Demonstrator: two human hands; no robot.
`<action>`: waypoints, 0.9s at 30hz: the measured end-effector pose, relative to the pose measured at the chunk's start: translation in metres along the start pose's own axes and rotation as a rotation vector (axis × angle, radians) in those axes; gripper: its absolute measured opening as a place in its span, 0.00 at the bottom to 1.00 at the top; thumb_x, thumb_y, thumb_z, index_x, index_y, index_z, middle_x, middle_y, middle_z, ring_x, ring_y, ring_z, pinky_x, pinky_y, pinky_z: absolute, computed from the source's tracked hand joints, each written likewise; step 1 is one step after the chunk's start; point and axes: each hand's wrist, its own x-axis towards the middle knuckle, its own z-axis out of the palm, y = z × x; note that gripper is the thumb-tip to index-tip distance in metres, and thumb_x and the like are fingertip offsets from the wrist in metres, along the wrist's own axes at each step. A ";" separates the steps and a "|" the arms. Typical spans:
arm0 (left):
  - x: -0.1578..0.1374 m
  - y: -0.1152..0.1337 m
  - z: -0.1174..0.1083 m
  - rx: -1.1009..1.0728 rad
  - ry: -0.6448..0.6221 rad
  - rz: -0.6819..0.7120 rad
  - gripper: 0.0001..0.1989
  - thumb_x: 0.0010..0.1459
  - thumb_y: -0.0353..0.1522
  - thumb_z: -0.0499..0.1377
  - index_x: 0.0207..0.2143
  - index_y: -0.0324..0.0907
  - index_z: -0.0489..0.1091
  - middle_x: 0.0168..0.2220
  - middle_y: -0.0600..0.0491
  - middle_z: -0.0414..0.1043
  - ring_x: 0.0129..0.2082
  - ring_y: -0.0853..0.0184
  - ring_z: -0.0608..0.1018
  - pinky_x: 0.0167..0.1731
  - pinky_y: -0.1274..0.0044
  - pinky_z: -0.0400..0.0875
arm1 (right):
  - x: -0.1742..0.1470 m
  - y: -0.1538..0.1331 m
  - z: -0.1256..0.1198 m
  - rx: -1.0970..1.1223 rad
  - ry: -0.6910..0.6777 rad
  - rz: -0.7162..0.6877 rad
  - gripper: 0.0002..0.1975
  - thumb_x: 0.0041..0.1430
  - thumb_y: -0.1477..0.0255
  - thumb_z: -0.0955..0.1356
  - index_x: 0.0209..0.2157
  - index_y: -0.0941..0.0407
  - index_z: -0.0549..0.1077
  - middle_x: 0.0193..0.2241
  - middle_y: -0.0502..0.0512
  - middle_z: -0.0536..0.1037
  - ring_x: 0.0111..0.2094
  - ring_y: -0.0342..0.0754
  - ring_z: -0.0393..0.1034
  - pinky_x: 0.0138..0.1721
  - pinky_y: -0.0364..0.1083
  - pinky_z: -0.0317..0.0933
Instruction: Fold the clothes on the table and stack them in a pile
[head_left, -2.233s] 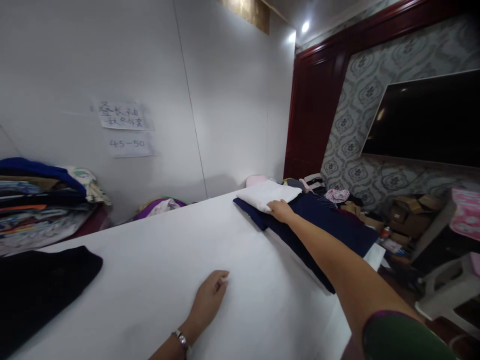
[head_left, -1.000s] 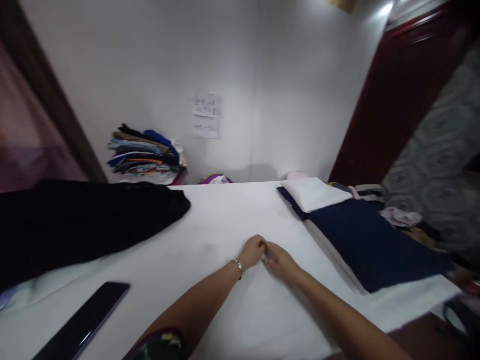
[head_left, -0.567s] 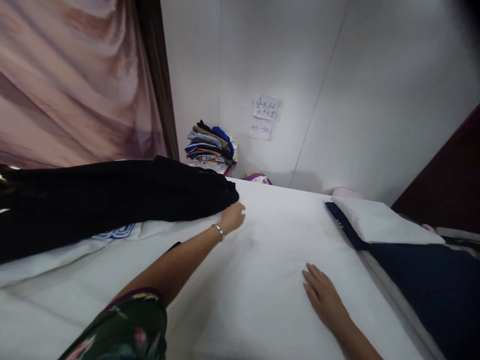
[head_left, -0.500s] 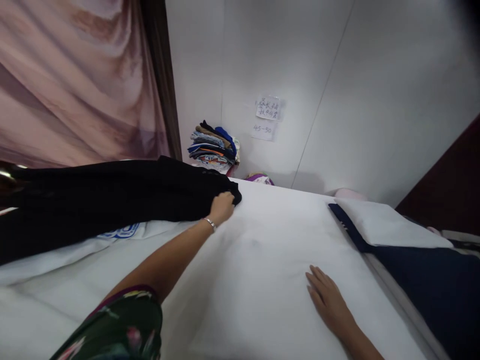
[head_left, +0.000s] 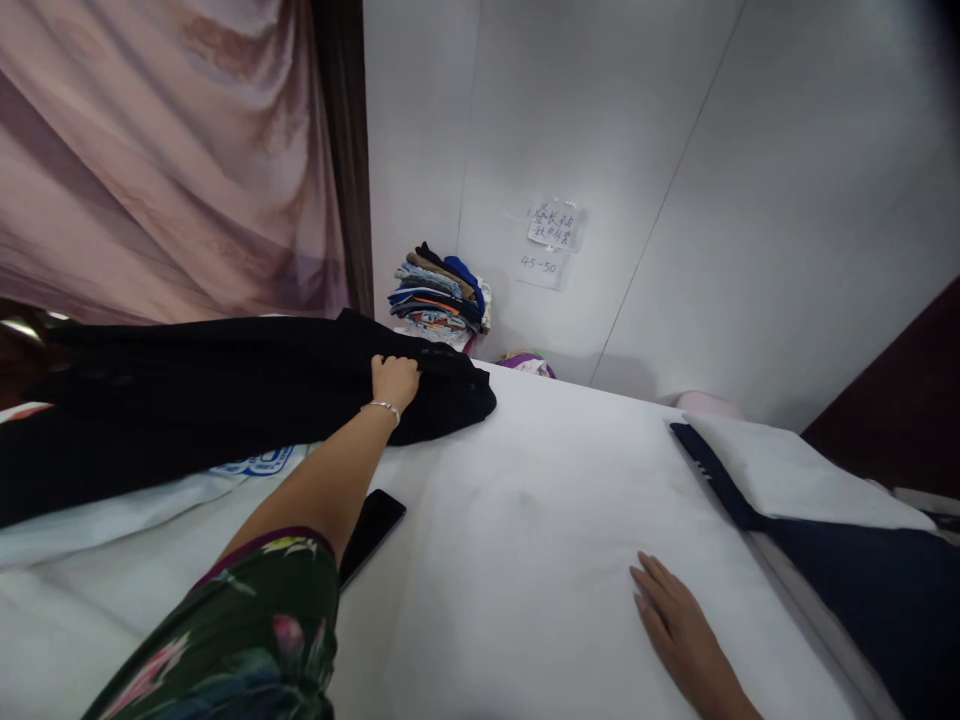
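A long black garment (head_left: 247, 375) lies stretched over the left side of the white-covered table (head_left: 525, 560). My left hand (head_left: 396, 382) is on its right part, fingers curled into the cloth; my forearm with a silver bracelet reaches across the garment's near edge. On the white surface rests my right hand (head_left: 686, 640), fingers stretched out and nothing in them. Partly hidden by my left arm is a dark smartphone (head_left: 379, 525). From under the black garment shows white cloth with a blue print (head_left: 266, 462).
Navy clothing (head_left: 855, 570) and a white folded piece (head_left: 817, 475) lie at the table's right edge. A stack of folded clothes (head_left: 442, 295) stands beyond the far edge, near a wall with paper notes (head_left: 551, 245). A pink curtain (head_left: 165, 160) hangs at the left.
My left hand has moved left along the black garment, away from its right end. The phone beside my left arm has come into sight. My right hand stays flat on the table.
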 end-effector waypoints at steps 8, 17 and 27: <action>-0.009 0.121 -0.058 -0.520 0.052 0.121 0.23 0.64 0.44 0.44 0.38 0.41 0.74 0.38 0.46 0.77 0.38 0.61 0.77 0.36 0.74 0.65 | 0.001 0.001 0.001 0.029 0.021 -0.012 0.23 0.62 0.60 0.62 0.55 0.51 0.72 0.61 0.55 0.65 0.62 0.59 0.58 0.62 0.57 0.53; -0.095 0.276 -0.071 -1.150 -0.078 0.220 0.18 0.62 0.42 0.49 0.34 0.42 0.73 0.32 0.48 0.76 0.34 0.64 0.75 0.37 0.74 0.66 | 0.004 0.001 -0.002 0.113 0.058 -0.015 0.21 0.60 0.61 0.63 0.52 0.50 0.74 0.59 0.57 0.67 0.61 0.60 0.59 0.61 0.59 0.54; -0.177 0.368 -0.079 -1.494 -0.376 0.237 0.20 0.60 0.45 0.49 0.33 0.40 0.72 0.28 0.52 0.72 0.29 0.67 0.70 0.35 0.74 0.68 | 0.038 -0.086 -0.009 1.043 -0.091 0.199 0.30 0.44 0.56 0.74 0.50 0.49 0.74 0.55 0.57 0.72 0.59 0.63 0.60 0.60 0.61 0.53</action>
